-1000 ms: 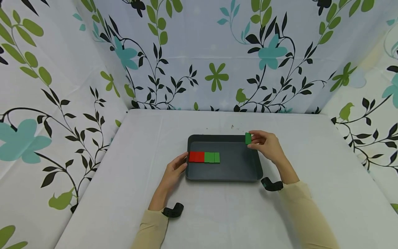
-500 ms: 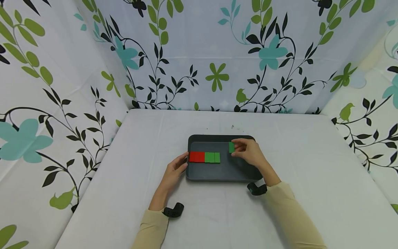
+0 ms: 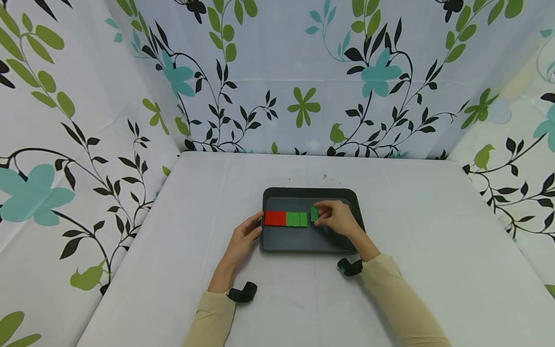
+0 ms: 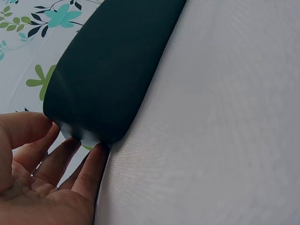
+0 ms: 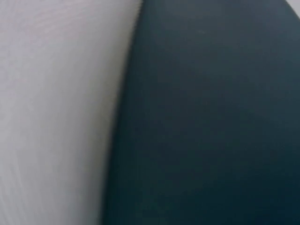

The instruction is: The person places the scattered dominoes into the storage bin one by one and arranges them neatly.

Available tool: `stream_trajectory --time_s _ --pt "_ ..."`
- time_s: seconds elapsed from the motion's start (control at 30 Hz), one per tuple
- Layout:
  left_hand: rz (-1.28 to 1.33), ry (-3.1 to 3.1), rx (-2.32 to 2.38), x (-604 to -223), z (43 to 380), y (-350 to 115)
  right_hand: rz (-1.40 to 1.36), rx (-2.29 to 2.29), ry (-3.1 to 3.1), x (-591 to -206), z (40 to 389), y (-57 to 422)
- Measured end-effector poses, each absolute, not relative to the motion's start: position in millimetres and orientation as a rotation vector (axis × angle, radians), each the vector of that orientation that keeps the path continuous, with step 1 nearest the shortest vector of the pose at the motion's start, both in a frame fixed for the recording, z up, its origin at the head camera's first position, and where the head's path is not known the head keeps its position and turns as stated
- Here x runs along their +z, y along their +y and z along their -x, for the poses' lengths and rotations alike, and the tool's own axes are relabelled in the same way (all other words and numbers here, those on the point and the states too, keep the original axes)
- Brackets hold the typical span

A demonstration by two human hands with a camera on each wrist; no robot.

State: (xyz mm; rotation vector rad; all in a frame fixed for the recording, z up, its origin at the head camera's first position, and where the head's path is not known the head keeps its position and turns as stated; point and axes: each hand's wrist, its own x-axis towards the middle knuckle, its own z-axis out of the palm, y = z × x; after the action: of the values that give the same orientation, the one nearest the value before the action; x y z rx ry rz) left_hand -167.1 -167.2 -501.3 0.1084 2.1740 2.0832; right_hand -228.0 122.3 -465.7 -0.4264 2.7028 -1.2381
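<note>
A dark grey tray [image 3: 334, 246] lies on the white table. Inside it, red tiles [image 3: 275, 218] adjoin green tiles [image 3: 297, 219] in one row that starts at the tray's left wall. My right hand [image 3: 339, 218] reaches over the tray and pinches another green tile [image 3: 314, 214] between thumb and fingers, tilted, just right of the row's end. My left hand [image 3: 241, 242] rests with fairly straight fingertips against the tray's left end. In the left wrist view, these fingers [image 4: 89, 176] touch the tray's outer wall [image 4: 112, 65]. The right wrist view is blurred and leaves my right hand out.
White cloth covers the table [image 3: 303, 299] around the tray. A leaf-patterned curtain [image 3: 277, 72] hangs behind it and along both sides. Small dark specks [image 3: 324, 176] lie beyond the tray's far edge. A black wrist camera [image 3: 243, 292] sits on my left wrist.
My right hand has carried the pinched green tile from the tray's far right corner leftward and lower, close to the row's green end. The left hand has stayed at the tray's left end.
</note>
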Motion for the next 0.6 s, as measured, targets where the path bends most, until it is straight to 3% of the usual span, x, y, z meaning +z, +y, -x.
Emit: stream_trajectory --time_s 0.6 --pt "-0.185 2.191 2.117 -503.9 165.7 -169.6 0.429 -1.224 2.67 -475.2 231.9 115.5"
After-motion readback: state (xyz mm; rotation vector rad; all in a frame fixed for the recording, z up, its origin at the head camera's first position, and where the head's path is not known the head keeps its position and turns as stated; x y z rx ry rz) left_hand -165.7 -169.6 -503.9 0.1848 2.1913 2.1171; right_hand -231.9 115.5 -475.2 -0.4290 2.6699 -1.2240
